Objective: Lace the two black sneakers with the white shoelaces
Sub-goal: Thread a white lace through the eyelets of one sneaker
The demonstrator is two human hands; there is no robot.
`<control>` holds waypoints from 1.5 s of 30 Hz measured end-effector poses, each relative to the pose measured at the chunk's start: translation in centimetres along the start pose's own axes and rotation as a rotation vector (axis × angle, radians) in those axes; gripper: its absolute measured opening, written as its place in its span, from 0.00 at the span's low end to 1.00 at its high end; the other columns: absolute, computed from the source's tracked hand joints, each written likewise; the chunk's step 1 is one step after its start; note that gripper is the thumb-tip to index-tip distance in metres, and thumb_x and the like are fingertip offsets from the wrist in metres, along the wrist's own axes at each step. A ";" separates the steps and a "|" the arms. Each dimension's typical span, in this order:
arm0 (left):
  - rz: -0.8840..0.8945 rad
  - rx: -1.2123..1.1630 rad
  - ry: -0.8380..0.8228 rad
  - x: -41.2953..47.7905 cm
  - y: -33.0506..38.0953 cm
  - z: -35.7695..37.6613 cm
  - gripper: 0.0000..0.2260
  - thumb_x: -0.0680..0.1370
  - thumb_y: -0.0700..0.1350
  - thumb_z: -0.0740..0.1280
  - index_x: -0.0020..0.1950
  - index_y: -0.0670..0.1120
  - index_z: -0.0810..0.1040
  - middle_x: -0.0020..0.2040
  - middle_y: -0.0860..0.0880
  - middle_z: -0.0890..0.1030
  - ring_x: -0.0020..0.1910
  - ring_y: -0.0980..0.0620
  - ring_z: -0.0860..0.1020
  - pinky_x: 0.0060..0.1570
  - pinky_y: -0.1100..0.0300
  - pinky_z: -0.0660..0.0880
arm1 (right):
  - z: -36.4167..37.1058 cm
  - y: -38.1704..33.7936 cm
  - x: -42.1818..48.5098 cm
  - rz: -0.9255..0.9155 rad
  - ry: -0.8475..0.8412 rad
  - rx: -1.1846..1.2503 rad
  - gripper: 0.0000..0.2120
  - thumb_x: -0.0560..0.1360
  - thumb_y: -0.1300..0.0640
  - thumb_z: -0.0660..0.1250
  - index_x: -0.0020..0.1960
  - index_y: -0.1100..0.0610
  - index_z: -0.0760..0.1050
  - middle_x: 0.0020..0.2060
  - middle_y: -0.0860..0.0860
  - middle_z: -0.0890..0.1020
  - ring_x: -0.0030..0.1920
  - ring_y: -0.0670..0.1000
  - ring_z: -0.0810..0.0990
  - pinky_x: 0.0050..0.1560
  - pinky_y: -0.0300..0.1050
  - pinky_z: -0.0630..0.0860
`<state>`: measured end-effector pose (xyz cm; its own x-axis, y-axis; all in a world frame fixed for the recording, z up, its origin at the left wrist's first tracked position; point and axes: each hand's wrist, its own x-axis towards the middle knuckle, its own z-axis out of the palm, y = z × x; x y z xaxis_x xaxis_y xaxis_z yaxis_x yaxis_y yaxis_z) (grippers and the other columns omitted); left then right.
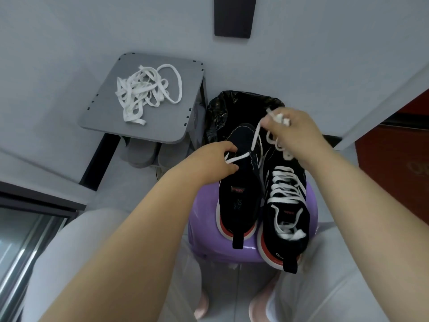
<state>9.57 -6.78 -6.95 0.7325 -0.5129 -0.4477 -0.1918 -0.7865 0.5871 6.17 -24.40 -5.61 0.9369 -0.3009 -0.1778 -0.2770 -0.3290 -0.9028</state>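
Black unlaced sneaker sits left of its laced twin on a glossy purple stool — left hand pinches the flat white shoelace; right hand clutches its bunched remainder.

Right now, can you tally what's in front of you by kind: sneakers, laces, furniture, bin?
Black sneakers: 2, the laced sneaker and the sneaker being laced
Loose lace heap: 1
Lace being threaded: 1
Grey table: 1
Purple stool: 1
Bin: 1
Total: 7
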 end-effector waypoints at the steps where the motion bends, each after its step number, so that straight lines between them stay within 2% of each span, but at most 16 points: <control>1: 0.001 0.001 -0.002 0.0 0.0 0.0 0.21 0.77 0.48 0.66 0.70 0.52 0.67 0.60 0.44 0.76 0.45 0.51 0.74 0.35 0.67 0.66 | -0.3 -0.4 0.1 0.020 0.064 0.274 0.07 0.78 0.56 0.64 0.41 0.54 0.76 0.35 0.48 0.78 0.34 0.43 0.77 0.37 0.38 0.74; 3: 0.005 0.004 -0.002 0.1 -0.2 0.0 0.21 0.77 0.47 0.65 0.70 0.53 0.67 0.60 0.44 0.76 0.43 0.52 0.72 0.34 0.68 0.64 | -0.8 -0.9 0.4 0.083 0.122 0.740 0.09 0.79 0.59 0.60 0.42 0.56 0.74 0.36 0.51 0.82 0.38 0.49 0.81 0.39 0.42 0.77; 4: 0.006 0.005 -0.001 0.1 -0.2 0.0 0.21 0.77 0.47 0.65 0.70 0.53 0.67 0.60 0.44 0.76 0.42 0.54 0.71 0.34 0.68 0.64 | -0.8 -1.0 0.5 0.128 0.138 0.809 0.08 0.80 0.59 0.59 0.42 0.56 0.73 0.34 0.50 0.83 0.37 0.49 0.81 0.37 0.42 0.78; 5: 0.008 0.008 -0.001 0.1 -0.3 0.1 0.21 0.77 0.47 0.65 0.70 0.53 0.67 0.60 0.44 0.76 0.42 0.55 0.70 0.34 0.67 0.64 | -0.7 -1.0 0.5 0.164 0.144 0.726 0.07 0.80 0.57 0.59 0.43 0.55 0.72 0.32 0.49 0.81 0.34 0.49 0.80 0.33 0.41 0.76; 9: 0.015 0.036 0.003 0.2 -0.3 0.1 0.21 0.77 0.48 0.65 0.70 0.53 0.67 0.58 0.46 0.76 0.41 0.55 0.70 0.34 0.67 0.64 | 0.3 1.1 0.3 0.019 -0.037 -0.364 0.09 0.74 0.49 0.68 0.47 0.53 0.72 0.37 0.46 0.75 0.35 0.45 0.73 0.32 0.41 0.68; 11: 0.018 0.050 0.005 0.2 -0.2 0.1 0.21 0.77 0.48 0.64 0.70 0.53 0.67 0.54 0.47 0.75 0.39 0.56 0.69 0.33 0.68 0.63 | 1.1 1.9 0.3 -0.003 -0.167 -0.572 0.09 0.72 0.48 0.70 0.44 0.53 0.76 0.35 0.47 0.76 0.36 0.46 0.74 0.33 0.40 0.67; 16: 0.015 0.059 0.012 0.0 -0.1 0.1 0.21 0.77 0.48 0.64 0.70 0.53 0.67 0.53 0.49 0.74 0.42 0.55 0.70 0.34 0.67 0.64 | 1.4 2.0 0.4 -0.033 -0.120 -0.604 0.05 0.74 0.52 0.68 0.40 0.51 0.75 0.33 0.45 0.74 0.35 0.45 0.72 0.32 0.37 0.65; 20: 0.015 0.063 0.012 0.0 -0.1 0.0 0.21 0.77 0.48 0.65 0.70 0.52 0.67 0.56 0.48 0.75 0.42 0.55 0.69 0.33 0.68 0.63 | 1.8 2.0 0.3 -0.129 -0.101 -0.587 0.05 0.76 0.53 0.66 0.45 0.54 0.76 0.40 0.47 0.71 0.39 0.46 0.71 0.36 0.38 0.64; 23: 0.007 0.063 0.008 -0.2 -0.1 -0.1 0.21 0.77 0.48 0.65 0.70 0.52 0.67 0.55 0.47 0.75 0.42 0.54 0.69 0.37 0.64 0.64 | 1.8 1.2 -0.1 -0.125 -0.049 -0.250 0.05 0.78 0.54 0.63 0.46 0.54 0.74 0.41 0.47 0.72 0.36 0.43 0.71 0.36 0.36 0.66; 25: 0.001 0.054 0.003 -0.3 0.0 0.0 0.21 0.78 0.48 0.64 0.70 0.52 0.66 0.50 0.48 0.73 0.41 0.54 0.70 0.34 0.65 0.64 | 1.6 0.4 -0.4 -0.104 -0.013 0.037 0.05 0.80 0.55 0.60 0.48 0.52 0.74 0.43 0.45 0.79 0.41 0.45 0.76 0.42 0.39 0.71; 27: 0.004 0.052 0.000 -0.3 0.1 -0.1 0.21 0.78 0.48 0.64 0.70 0.52 0.66 0.50 0.49 0.73 0.41 0.55 0.70 0.33 0.66 0.64 | 1.4 0.1 -0.4 -0.106 -0.017 0.099 0.06 0.81 0.55 0.58 0.46 0.51 0.71 0.43 0.46 0.82 0.43 0.47 0.77 0.44 0.42 0.73; 30: 0.014 0.066 -0.003 -0.3 0.3 -0.1 0.21 0.78 0.48 0.64 0.71 0.51 0.66 0.58 0.47 0.75 0.45 0.54 0.70 0.43 0.64 0.66 | 1.5 0.8 -0.2 -0.115 -0.086 -0.211 0.04 0.78 0.53 0.61 0.50 0.53 0.69 0.39 0.45 0.77 0.38 0.47 0.76 0.36 0.38 0.71; 33: 0.016 0.065 -0.009 -0.3 0.3 0.0 0.21 0.78 0.48 0.64 0.70 0.51 0.67 0.58 0.47 0.75 0.46 0.54 0.69 0.45 0.63 0.65 | 1.8 2.1 0.3 -0.072 -0.162 -0.580 0.10 0.74 0.51 0.68 0.53 0.53 0.74 0.42 0.46 0.76 0.41 0.47 0.74 0.35 0.37 0.66; 37: 0.013 0.081 -0.011 -0.3 0.3 0.0 0.20 0.78 0.49 0.63 0.70 0.50 0.67 0.59 0.47 0.75 0.46 0.54 0.69 0.44 0.63 0.64 | 2.1 2.4 0.5 -0.021 -0.142 -0.650 0.04 0.75 0.55 0.67 0.47 0.55 0.79 0.35 0.48 0.75 0.40 0.48 0.73 0.36 0.41 0.66; 40: 0.009 0.079 -0.010 -0.3 0.3 0.0 0.20 0.78 0.49 0.63 0.70 0.50 0.68 0.59 0.47 0.75 0.46 0.55 0.69 0.44 0.64 0.64 | 2.1 2.3 0.6 -0.014 -0.130 -0.655 0.04 0.74 0.56 0.68 0.47 0.55 0.80 0.38 0.51 0.78 0.42 0.50 0.75 0.41 0.41 0.68; 45: 0.006 0.081 -0.008 -0.4 0.2 0.1 0.20 0.78 0.51 0.64 0.69 0.51 0.68 0.58 0.48 0.75 0.46 0.55 0.69 0.45 0.64 0.64 | 1.9 2.0 0.5 0.002 -0.152 -0.757 0.05 0.76 0.58 0.66 0.48 0.57 0.80 0.37 0.51 0.77 0.41 0.50 0.73 0.33 0.41 0.64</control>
<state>9.18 -6.79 -6.70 0.7260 -0.5204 -0.4496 -0.2488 -0.8082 0.5337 6.50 -23.49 -8.22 0.9400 -0.1941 -0.2807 -0.2980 -0.8677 -0.3980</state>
